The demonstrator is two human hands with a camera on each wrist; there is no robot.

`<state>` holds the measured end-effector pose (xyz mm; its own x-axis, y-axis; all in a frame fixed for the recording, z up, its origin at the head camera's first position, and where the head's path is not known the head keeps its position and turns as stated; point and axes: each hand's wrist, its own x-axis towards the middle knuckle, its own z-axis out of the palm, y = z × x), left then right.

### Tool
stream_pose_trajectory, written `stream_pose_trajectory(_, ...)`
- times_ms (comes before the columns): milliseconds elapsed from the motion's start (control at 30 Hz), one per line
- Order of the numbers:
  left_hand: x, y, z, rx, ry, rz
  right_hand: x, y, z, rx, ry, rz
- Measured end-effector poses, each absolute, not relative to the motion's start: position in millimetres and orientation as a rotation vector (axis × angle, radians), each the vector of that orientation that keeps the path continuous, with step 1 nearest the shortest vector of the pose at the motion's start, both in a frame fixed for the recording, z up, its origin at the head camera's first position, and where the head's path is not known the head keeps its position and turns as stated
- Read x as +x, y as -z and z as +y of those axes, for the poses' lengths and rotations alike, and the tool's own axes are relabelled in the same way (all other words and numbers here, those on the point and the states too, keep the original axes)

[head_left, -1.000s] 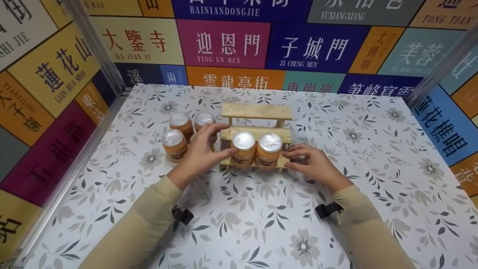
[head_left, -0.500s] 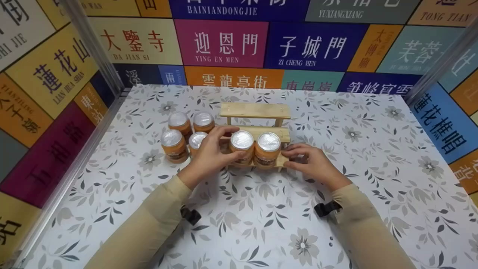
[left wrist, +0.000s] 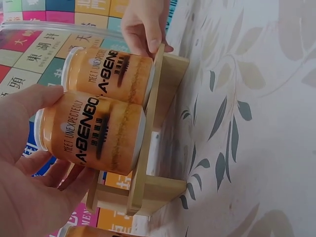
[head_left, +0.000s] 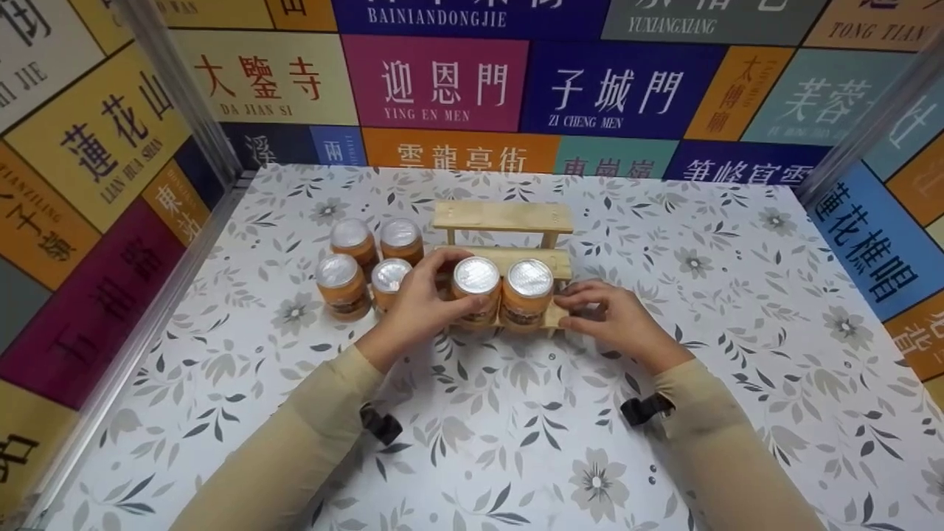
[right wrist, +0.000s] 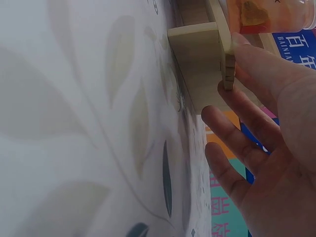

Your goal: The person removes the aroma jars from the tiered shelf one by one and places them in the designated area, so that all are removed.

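Note:
A stepped wooden rack stands on the table, with two orange jars with silver tops side by side on its lowest step. My left hand grips the left jar, thumb on the near side and fingers round the back; lettering shows on this jar in the left wrist view. Touching it is the right jar. At the rack's right end, my right hand pinches the step's edge, thumb above and index fingertip below. The other fingers of that hand are spread.
Several more orange jars stand grouped left of the rack, the nearest partly behind my left hand. A flower-patterned cover lies over the table. Panels with coloured signs enclose the back and sides.
My left hand has moved a little right and its thumb has come further across the left jar. The right hand stays at the rack's end. The camera view has shifted slightly.

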<state>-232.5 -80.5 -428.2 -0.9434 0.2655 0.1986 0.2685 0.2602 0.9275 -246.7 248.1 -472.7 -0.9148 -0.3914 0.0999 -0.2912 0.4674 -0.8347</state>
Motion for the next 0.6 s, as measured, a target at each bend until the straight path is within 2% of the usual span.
stream_pose_trajectory(333,-226,426,-86,-0.457,1.961,-2.407,-248,474,247,-0.618,1.409,2.630)
stream_pose_trajectory(600,-224,410,-98,-0.405,1.939,-2.344,-248,472,248,-0.598,1.372,2.651)
